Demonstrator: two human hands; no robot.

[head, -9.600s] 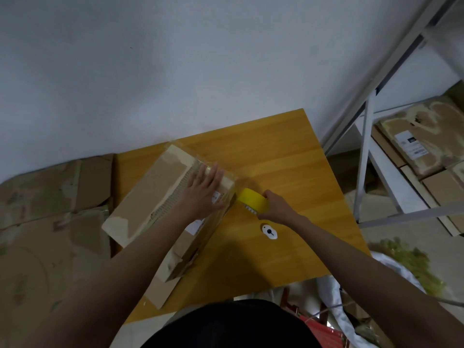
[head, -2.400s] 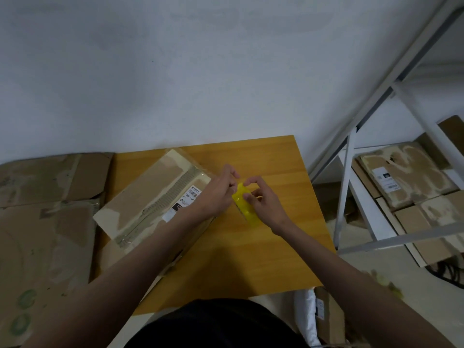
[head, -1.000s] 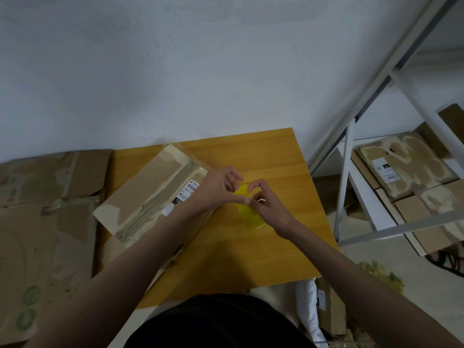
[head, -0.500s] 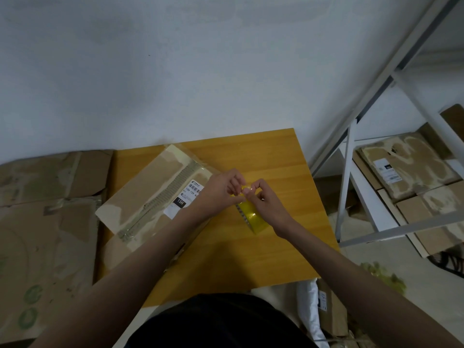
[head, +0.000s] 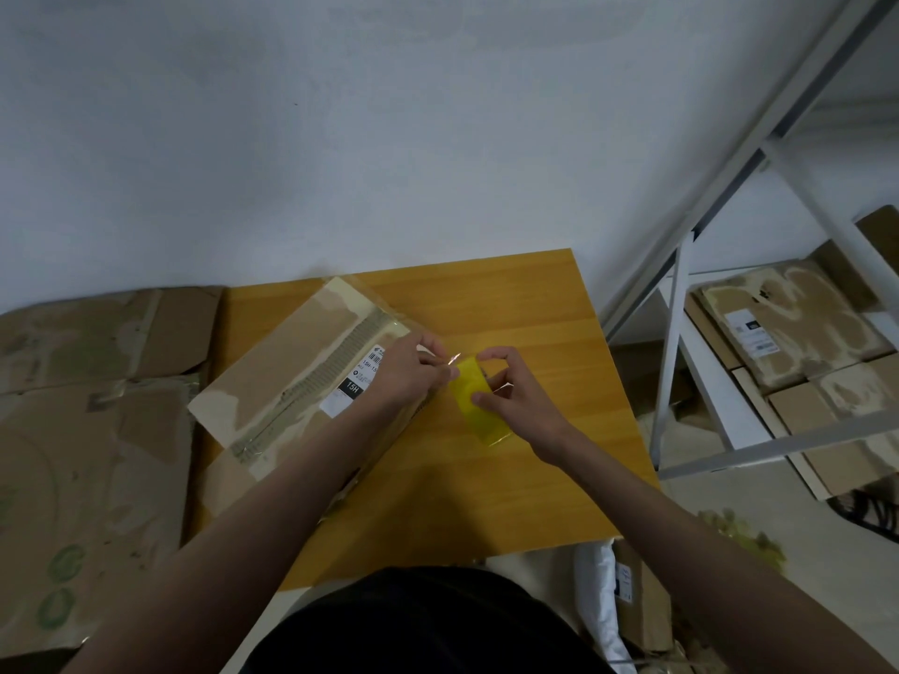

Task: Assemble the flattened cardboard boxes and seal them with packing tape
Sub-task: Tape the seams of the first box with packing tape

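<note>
A worn cardboard box with a white label and a strip of old tape lies slanted on the wooden table. Just right of it is a yellow roll of packing tape. My right hand grips the roll from the right side. My left hand rests over the box's right end and pinches a shiny strip of clear tape at the top of the roll. Both forearms reach in from below.
Flattened cardboard sheets lie left of the table. A white metal shelf at the right carries several cardboard boxes. Bags and a box sit on the floor below the table's right corner. A white wall stands behind.
The roll has turned slightly in my right hand and my left fingertips have pulled a short shiny strip of tape free at its top. The box has not moved.
</note>
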